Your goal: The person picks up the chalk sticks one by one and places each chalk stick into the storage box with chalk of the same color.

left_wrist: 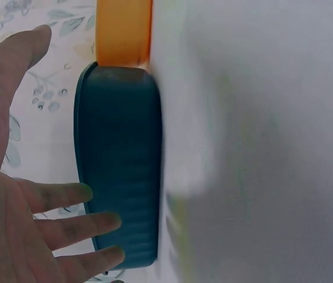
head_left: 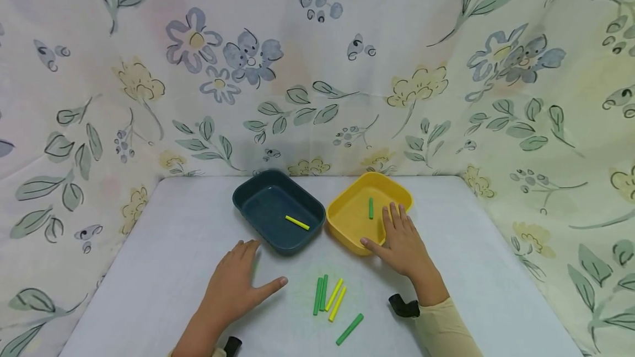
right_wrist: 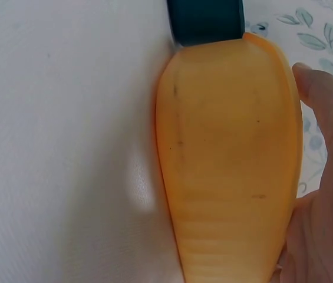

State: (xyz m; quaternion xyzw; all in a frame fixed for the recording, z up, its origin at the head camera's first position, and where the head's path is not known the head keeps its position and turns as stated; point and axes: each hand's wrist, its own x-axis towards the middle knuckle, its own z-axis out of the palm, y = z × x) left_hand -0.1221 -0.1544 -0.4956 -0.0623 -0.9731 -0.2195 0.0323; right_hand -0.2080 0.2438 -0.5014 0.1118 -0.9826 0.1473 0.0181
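Note:
My right hand (head_left: pixel 404 244) is at the near right side of a yellow tray (head_left: pixel 347 218), fingers extended over its right rim and thumb at the near rim. In the right wrist view the thumb (right_wrist: pixel 322 97) lies by the rim; firm contact is unclear. One green stick (head_left: pixel 371 208) lies inside that tray. To its left, a dark blue-green tray (head_left: pixel 268 203) holds one yellow stick (head_left: pixel 297 222). My left hand (head_left: pixel 233 285), fingers spread and holding nothing, hovers in front of the dark tray. Between the hands lie three green sticks (head_left: pixel 349 329) and two yellow sticks (head_left: pixel 337 304).
Both trays stand side by side at the back of a white-covered table (head_left: pixel 188 208). Behind and around it hangs a floral cloth (head_left: pixel 307 125). Black wrist-worn pieces (head_left: pixel 404 306) show on both wrists.

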